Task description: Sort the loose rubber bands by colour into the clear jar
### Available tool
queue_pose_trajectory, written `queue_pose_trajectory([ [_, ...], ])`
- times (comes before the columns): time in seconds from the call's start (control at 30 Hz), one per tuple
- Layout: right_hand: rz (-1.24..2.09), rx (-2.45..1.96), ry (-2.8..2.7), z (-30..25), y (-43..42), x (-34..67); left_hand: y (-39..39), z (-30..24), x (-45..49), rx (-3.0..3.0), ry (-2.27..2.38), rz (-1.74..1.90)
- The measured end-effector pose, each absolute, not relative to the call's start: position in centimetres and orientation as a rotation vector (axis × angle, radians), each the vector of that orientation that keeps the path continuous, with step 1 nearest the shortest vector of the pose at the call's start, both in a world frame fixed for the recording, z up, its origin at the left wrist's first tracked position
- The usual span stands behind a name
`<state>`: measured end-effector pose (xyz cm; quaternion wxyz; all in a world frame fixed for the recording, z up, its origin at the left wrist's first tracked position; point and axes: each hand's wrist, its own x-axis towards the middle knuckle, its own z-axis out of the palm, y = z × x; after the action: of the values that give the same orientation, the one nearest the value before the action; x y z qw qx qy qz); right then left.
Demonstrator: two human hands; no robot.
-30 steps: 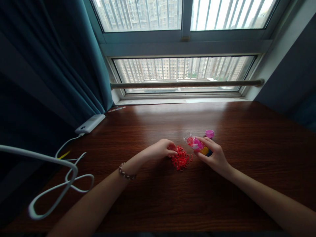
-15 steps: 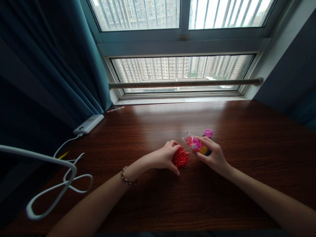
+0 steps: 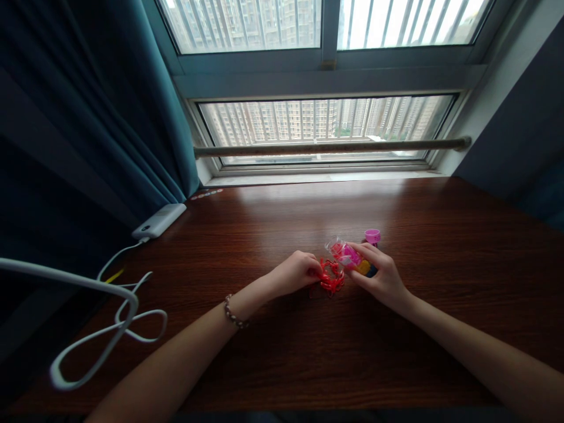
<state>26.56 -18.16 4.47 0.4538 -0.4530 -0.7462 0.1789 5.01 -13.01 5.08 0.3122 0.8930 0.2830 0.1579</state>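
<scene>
My left hand (image 3: 296,272) is closed in a pinch on a bunch of small red rubber bands (image 3: 331,276), held just above the dark wooden table (image 3: 282,352). My right hand (image 3: 382,276) grips a clear plastic tube (image 3: 348,254) tilted on its side, with pink, yellow and dark bands inside. The tube's open mouth points left, right beside the red bands. A pink cap (image 3: 372,236) stands on the table just behind my right hand.
A white power bank (image 3: 159,220) lies at the table's left back corner, with a white cable (image 3: 110,329) looping off the left edge. A teal curtain (image 3: 88,117) hangs on the left. The window sill and a rail (image 3: 330,148) run along the back.
My left hand gathered the loose red bands from the table and brought them up to the tube's mouth. The right hand kept hold of the tube with little movement.
</scene>
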Motion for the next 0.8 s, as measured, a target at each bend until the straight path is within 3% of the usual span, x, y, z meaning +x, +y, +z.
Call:
queue_pose_trajectory([
  [0.23, 0.437, -1.127, -1.847, 4.4, -18.1, 26.6, -12.8, 4.8, 5.0, 2.309, 0.804, 0.475],
  [0.8, 0.499, -1.134, -2.057, 4.0, -18.5, 26.2, -12.9, 5.3, 5.6, 1.243, 0.949, 1.159],
])
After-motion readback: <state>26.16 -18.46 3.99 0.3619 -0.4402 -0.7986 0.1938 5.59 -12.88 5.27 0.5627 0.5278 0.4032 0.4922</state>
